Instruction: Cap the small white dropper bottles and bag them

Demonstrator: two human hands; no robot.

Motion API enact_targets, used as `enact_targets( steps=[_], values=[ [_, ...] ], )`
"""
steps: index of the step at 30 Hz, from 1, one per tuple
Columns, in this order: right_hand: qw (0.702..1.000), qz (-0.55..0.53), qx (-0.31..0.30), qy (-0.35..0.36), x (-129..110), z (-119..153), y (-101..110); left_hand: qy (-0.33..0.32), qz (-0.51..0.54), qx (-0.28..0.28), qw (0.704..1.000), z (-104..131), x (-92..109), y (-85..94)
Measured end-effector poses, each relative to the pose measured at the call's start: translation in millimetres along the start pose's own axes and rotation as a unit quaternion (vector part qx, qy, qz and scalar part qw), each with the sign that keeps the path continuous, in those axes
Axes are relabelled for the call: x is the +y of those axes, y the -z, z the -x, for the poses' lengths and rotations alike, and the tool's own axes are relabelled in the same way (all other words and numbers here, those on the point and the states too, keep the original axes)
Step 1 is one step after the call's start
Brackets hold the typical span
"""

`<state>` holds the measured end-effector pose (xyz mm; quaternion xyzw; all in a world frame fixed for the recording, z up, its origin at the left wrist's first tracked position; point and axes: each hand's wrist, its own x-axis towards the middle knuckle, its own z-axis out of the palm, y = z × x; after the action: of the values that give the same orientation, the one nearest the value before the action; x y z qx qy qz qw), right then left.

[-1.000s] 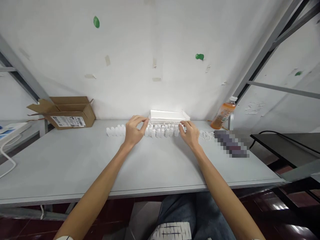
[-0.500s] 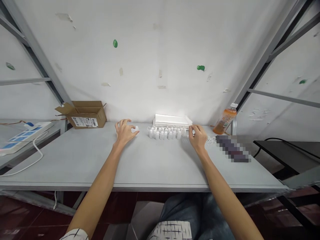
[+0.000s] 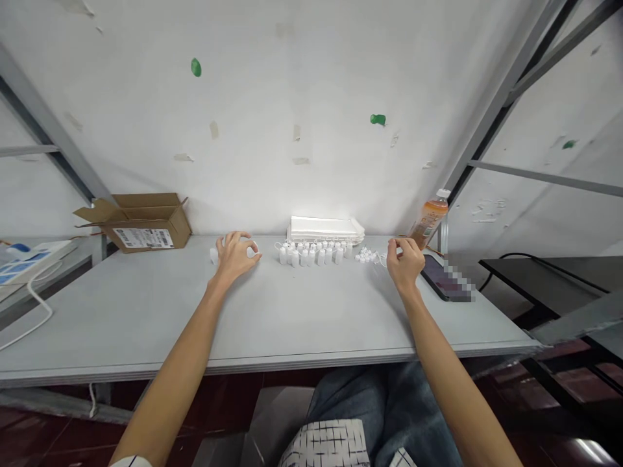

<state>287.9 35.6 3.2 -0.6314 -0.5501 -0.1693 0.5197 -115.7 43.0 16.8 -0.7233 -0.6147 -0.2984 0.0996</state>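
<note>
My left hand [image 3: 236,254] is at the back left of the table, its thumb and index finger curled around a small white piece [image 3: 250,251]. Another white piece [image 3: 214,256] shows partly behind the wrist side of that hand. My right hand [image 3: 406,264] has its fingertips pinched together, and a thin white string [image 3: 383,259] shows beside them. Between the hands stand rows of small white bottles [image 3: 311,257], some with string loops. A little heap of white caps [image 3: 367,256] lies just left of my right hand.
Behind the bottles lies a stack of white trays [image 3: 326,227]. An open cardboard box [image 3: 146,224] stands at the back left. On the right are an orange drink bottle [image 3: 431,217] and a phone [image 3: 440,279], partly blurred. A power strip [image 3: 36,263] is at far left.
My right hand has moved right, away from the caps, which now show. My left hand's thumb and index finger have come closer around the white piece. The view has shifted slightly.
</note>
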Motion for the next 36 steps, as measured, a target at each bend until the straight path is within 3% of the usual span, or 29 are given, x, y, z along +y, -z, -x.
enact_targets(
  steps=[7,10,12,16,19,27,32,36],
  values=[
    [0.996,0.026,0.034,-0.075,19,-7,3,-0.02,0.044,-0.061,0.997,-3,8,8.5],
    [0.992,0.065,0.025,-0.108,28,-9,6,0.012,0.082,-0.103,0.991,-2,17,14.9],
    [0.987,0.101,-0.032,-0.121,32,-8,6,0.028,0.102,-0.133,0.985,0,24,17.8],
    [0.96,0.163,-0.206,-0.093,33,0,0,0.034,0.133,-0.164,0.977,3,34,15.4],
    [0.943,0.202,-0.258,-0.048,33,6,-6,0.041,0.157,-0.175,0.971,5,36,10.1],
    [0.938,0.201,-0.28,-0.037,30,10,-5,0.031,0.175,-0.221,0.959,6,33,4.8],
    [0.958,0.166,-0.227,-0.053,25,10,-2,0.062,0.22,-0.26,0.938,6,30,-2.0],
    [0.971,0.12,-0.199,-0.047,22,10,-2,0.046,0.233,-0.251,0.938,5,25,-10.1]
  ],
)
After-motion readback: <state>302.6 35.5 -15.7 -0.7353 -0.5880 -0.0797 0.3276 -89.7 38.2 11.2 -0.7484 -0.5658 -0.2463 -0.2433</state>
